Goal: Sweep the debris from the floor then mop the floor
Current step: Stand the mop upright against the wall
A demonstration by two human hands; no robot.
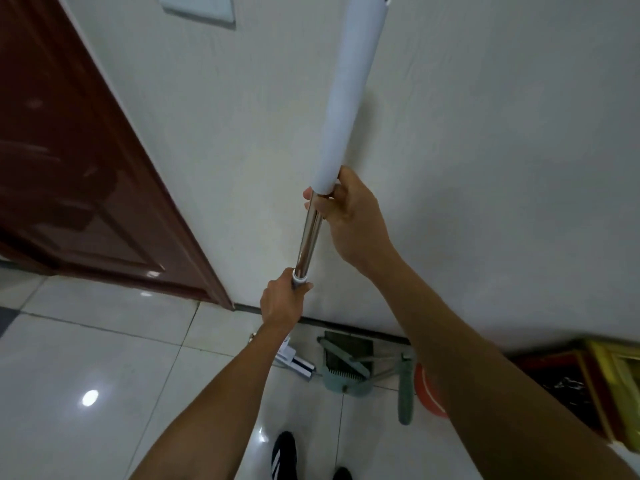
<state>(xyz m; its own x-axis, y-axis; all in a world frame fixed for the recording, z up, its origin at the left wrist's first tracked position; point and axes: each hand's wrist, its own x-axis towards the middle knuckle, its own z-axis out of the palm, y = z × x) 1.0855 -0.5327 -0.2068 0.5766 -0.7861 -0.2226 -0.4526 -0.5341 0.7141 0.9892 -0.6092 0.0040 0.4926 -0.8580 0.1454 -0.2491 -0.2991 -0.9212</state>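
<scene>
You are gripping the upright mop handle (313, 223) against the wall (485, 168) with both hands, right hand (349, 211) curled below the white sleeve, left hand (282, 301) curled lower, above the green dustpan (346, 363) holding the broom (406, 389) on the floor (104, 368).

no readable text, labels or signs

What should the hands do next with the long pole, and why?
Probably lower the mop pole toward the tiled floor. Both the left hand and right hand grip it upright by the wall, with its head out of sight.
</scene>
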